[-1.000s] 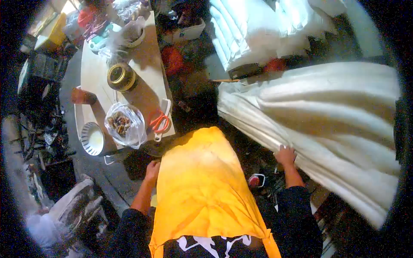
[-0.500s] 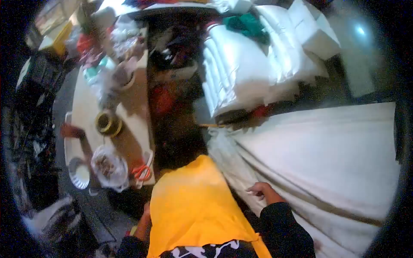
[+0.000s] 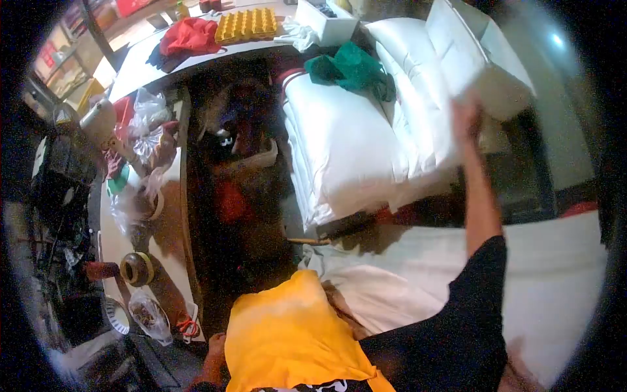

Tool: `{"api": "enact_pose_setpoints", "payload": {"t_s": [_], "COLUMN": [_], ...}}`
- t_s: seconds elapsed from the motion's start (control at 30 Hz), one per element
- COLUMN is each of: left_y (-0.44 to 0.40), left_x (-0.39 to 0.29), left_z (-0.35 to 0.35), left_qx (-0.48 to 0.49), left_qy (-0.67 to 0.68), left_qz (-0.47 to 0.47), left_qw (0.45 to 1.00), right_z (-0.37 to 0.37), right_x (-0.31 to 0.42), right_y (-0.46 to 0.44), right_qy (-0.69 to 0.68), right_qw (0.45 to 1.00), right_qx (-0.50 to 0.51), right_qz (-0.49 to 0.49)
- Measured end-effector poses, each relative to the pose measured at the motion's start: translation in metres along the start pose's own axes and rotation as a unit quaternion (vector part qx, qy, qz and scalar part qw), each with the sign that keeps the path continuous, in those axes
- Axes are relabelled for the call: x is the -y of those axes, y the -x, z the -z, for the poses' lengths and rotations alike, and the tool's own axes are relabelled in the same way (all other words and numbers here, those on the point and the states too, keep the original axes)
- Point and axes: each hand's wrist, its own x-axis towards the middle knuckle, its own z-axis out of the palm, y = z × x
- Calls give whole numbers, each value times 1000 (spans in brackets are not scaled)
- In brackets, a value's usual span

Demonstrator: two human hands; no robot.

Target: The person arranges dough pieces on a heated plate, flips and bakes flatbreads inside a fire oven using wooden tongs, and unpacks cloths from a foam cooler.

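Note:
My right arm is stretched forward over the cloth-covered surface. My right hand [image 3: 467, 119] is at the lower left edge of a white box [image 3: 499, 91], which looks like foam; motion blurs its fingers, so I cannot tell whether it grips the box. The box leans on stacked, plump white sacks [image 3: 353, 140], with a green mesh cloth [image 3: 349, 72] lying over them. Down at my left side, my left hand [image 3: 217, 344] is close to the edge of the yellow apron [image 3: 287, 333] on my body. Its fingers are mostly hidden.
On the left table stand a brown jar [image 3: 137, 269], a bag of small brown pieces [image 3: 149, 317], red-handled scissors [image 3: 188, 326] and plastic bags [image 3: 149, 111]. A yellow egg tray [image 3: 246, 25] and red cloth [image 3: 189, 36] lie at the back. White cloth [image 3: 555, 281] covers the right side.
My right hand has gone from above the white cloth up and forward to the white box. The view has tilted up, showing the back table. My left hand remains at my side.

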Motion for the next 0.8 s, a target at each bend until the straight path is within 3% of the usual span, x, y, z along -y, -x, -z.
{"api": "enact_pose_setpoints", "payload": {"t_s": [0.03,0.07,0.1,0.13,0.17,0.2,0.23,0.27,0.3,0.33,0.4,0.5,0.57,0.63,0.7,0.77,0.8], "left_y": [-5,10,28,41,13,0,-9,-15,-11,1,35,104,81,96,86,117,115], "left_x": [0,-23,-57,-91,-45,-27,-15,-12,-12,-30,-82,-206,-193,-239,-257,-311,-316], "left_z": [-2,-16,-35,-54,-27,-26,-27,-29,-39,-55,-95,-157,-155,-174,-180,-190,-187], "left_qx": [2,-2,-31,-58,4,5,138,262,59,32,-27,-33,-17,23,85,137,170], "left_qy": [22,24,9,-7,98,97,317,515,182,73,-156,-227,-218,-191,-131,-44,20], "left_qz": [-8,-9,54,118,48,47,60,70,-47,-59,-66,-57,-106,-123,-187,-189,-251], "left_qw": [1000,1000,998,991,994,994,936,813,980,995,985,972,970,974,970,971,953], "right_z": [16,30,33,22,11,5,34,33,29,26,25,40,59,78,98,115,124], "right_x": [-10,-19,-39,-68,-96,-113,-57,-46,-41,-33,-15,20,53,90,128,162,182], "right_y": [-44,-78,-106,-123,-136,-143,-139,-132,-126,-119,-102,-64,-29,13,61,120,146], "right_qy": [-61,83,141,140,100,60,118,119,145,170,184,177,162,142,111,58,29], "right_qw": [997,995,988,988,995,998,981,981,971,958,958,974,975,975,980,981,977], "right_qx": [39,20,-34,-36,-2,31,127,125,177,228,220,144,147,165,149,96,67], "right_qz": [-40,-51,49,48,19,-10,-90,-90,-64,-36,-16,16,27,35,78,158,199]}}
